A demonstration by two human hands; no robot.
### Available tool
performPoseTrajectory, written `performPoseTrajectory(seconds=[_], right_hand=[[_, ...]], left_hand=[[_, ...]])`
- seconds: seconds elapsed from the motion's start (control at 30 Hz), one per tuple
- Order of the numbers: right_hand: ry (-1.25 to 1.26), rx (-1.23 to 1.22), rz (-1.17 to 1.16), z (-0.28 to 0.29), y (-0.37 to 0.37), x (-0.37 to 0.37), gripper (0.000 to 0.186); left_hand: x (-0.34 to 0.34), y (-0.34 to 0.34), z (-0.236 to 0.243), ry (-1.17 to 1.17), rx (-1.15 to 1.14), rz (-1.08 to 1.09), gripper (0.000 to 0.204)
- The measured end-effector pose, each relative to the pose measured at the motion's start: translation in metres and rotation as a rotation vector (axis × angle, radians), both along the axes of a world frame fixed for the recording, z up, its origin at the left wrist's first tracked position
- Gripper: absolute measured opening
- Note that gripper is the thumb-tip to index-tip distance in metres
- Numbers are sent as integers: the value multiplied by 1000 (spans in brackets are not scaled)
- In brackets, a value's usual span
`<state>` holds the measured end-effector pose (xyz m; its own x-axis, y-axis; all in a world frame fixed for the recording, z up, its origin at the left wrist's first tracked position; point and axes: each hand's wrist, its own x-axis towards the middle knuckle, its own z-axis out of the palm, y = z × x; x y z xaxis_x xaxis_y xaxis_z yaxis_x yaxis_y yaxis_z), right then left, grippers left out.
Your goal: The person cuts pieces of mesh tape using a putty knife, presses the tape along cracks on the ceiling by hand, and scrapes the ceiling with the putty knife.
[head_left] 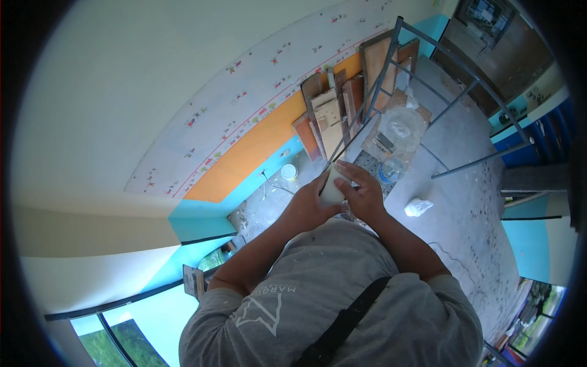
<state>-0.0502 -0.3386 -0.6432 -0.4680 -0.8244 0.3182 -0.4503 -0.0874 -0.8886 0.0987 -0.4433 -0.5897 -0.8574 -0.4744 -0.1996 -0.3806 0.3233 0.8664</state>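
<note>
In front of my chest both hands are closed around a pale cream, block-like object (332, 191) with a rounded top; its exact kind is unclear. My left hand (309, 203) grips its left side, with the thumb stretched along its lower end. From the right, my right hand (365, 197) holds it, fingers over its upper end and thumb against its face. Just beyond my right hand, a clear plastic bottle (390, 171) stands on a grey perforated platform (368, 163). Something clear and shiny shows partly below my hands, mostly hidden.
A grey metal scaffold frame (452, 105) rises ahead on the right. Wooden boards (330, 119) lean against the wall. A white tub (289, 172) stands on the floor to the left, near a cable. A crumpled white bag (418, 207) lies on the speckled floor at right.
</note>
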Motion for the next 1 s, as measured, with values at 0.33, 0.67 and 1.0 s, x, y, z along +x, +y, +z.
performPoseTrajectory(seconds=[0.33, 0.67, 1.0], right_hand=[[-92, 213, 1, 15, 13, -5, 58], [306, 67, 26, 5, 10, -2, 71], [279, -72, -54, 0, 8, 6, 25]], left_hand=[[11, 0, -4, 25, -90, -36, 74], [10, -3, -5, -31, -199, -22, 71], [6, 5, -12, -6, -7, 50, 68]])
